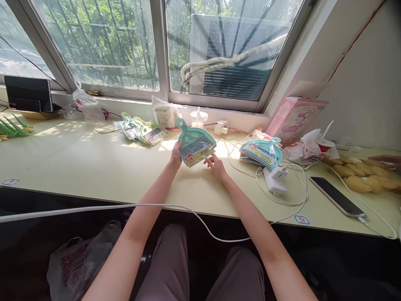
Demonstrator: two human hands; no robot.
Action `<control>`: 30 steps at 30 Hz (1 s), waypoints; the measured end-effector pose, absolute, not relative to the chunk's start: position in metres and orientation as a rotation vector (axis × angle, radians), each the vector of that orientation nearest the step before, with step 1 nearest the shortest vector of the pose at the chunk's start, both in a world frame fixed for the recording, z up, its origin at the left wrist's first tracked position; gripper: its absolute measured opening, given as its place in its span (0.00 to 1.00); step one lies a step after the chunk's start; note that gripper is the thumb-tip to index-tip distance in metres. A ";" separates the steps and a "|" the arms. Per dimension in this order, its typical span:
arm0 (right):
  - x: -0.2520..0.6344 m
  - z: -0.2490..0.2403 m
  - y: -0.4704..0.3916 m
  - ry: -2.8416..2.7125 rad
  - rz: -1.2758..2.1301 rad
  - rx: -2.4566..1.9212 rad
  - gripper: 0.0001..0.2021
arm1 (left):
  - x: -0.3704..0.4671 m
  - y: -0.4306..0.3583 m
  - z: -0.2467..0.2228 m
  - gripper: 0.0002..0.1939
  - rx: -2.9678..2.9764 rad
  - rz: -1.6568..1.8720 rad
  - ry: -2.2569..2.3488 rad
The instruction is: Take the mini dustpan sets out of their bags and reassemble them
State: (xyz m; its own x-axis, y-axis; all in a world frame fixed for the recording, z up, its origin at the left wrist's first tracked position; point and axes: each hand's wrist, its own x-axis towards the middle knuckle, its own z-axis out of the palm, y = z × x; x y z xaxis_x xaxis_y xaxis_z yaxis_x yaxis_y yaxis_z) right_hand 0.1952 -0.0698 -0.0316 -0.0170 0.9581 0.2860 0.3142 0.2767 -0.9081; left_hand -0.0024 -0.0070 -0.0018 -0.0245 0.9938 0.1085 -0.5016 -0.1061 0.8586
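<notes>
A teal dustpan and brush set (pixel 196 144) in clear wrapping with a yellow label is raised over the table, handle pointing up. Its left edge is gripped by my left hand (pixel 176 154), thumb on the front. My right hand (pixel 216 166) is at the lower right corner of the set, fingers bent and apart; whether they touch it I cannot tell. To the right lies a stack of similar wrapped dustpan sets (pixel 262 152), blue-green on top. Further back on the left, green wrapped dustpan sets (pixel 145 131) lie in a pile.
White cables and a power strip (pixel 275 182) lie right of my hand, beside a phone (pixel 336 196). A pink box (pixel 297 121) and a plastic bag (pixel 308 148) stand behind. At far right, another person's hand (pixel 385 159) is by blurred yellow-brown items (pixel 363 174). A cable (pixel 103 207) crosses before my forearms.
</notes>
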 end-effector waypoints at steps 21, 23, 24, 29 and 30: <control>0.216 -0.016 -0.067 -0.871 0.965 -1.074 0.20 | 0.006 -0.017 0.001 0.33 1.186 1.096 0.717; 0.213 -0.013 -0.069 -0.900 0.943 -1.047 0.21 | 0.004 -0.010 -0.003 0.33 1.104 1.189 0.869; 0.210 -0.012 -0.071 -0.926 0.938 -1.036 0.21 | 0.002 -0.007 -0.005 0.33 1.076 1.243 0.928; 0.195 -0.008 -0.077 -0.998 0.949 -1.024 0.19 | -0.012 0.001 -0.005 0.34 1.094 1.451 0.990; 0.196 -0.007 -0.077 -0.993 0.956 -1.017 0.19 | -0.014 0.000 -0.003 0.34 1.121 1.466 0.980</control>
